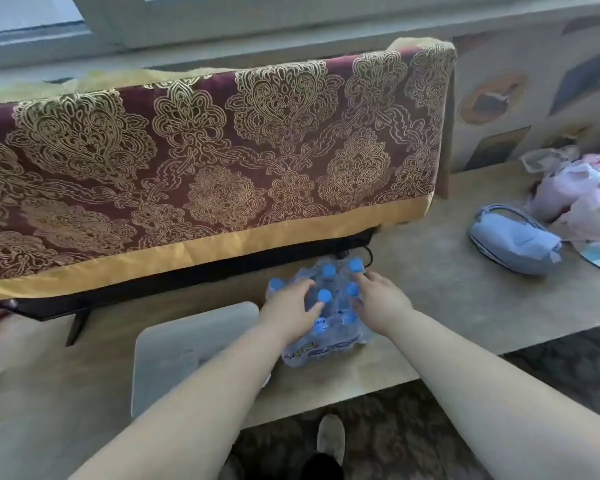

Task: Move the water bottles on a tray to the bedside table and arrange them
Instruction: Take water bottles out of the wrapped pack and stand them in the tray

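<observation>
To the left of the left fingers and nearer the person, a pale grey tray [194,348] lies flat on the light wooden table [430,289], with the left forearm crossing its right corner. The left hand [291,306] rests on top of a shrink-wrapped pack of water bottles [326,348]. Its fingers [303,287] are spread wide over the wrap, and its thumb sits just beside one of the blue caps [328,270]. The pack stands on the table directly under both sets of fingers, just beside the tray's right edge and not on it. The right hand [378,299] lies on the pack's right side. Its fingers [366,280] are stretched out and loosely apart, the tips touching the farthest cap. Beyond the fingertips of both hands, a maroon and gold patterned cloth [205,150] hangs over a dark object standing on the table. Well to the right of the right fingers lie a blue-grey pouch [513,237] and, farther off, crumpled plastic bags [582,202]. Below the wrists, at the table's front edge, a shoe [331,438] stands on dark carpet.
</observation>
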Demonstrator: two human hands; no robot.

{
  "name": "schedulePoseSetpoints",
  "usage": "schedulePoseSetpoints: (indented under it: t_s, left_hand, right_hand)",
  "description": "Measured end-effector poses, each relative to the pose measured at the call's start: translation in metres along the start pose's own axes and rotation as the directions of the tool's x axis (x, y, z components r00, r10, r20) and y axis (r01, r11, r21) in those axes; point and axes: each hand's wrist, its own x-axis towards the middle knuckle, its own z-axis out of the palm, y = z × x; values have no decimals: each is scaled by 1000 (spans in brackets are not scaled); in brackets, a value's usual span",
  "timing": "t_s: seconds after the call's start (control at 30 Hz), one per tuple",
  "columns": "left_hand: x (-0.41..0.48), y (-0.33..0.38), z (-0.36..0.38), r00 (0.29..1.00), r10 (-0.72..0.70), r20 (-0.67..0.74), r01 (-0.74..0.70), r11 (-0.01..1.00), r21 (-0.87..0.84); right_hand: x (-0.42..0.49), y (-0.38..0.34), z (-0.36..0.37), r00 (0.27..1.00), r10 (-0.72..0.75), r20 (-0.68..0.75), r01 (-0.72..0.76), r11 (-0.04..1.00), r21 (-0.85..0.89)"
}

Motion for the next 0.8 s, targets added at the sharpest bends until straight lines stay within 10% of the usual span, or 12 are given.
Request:
schedulePoseSetpoints:
  t_s: [0.6,0.8]
  left_hand:
    - [34,21,40,996,-94,-9,94,995,43]
    - [13,18,1,980,48,-193,-45,999,19]
  right_hand:
    - [24,4,28,988,-48,-150,6,965,-264]
    - [0,-15,-10,957,-75,-279,117,984,135]
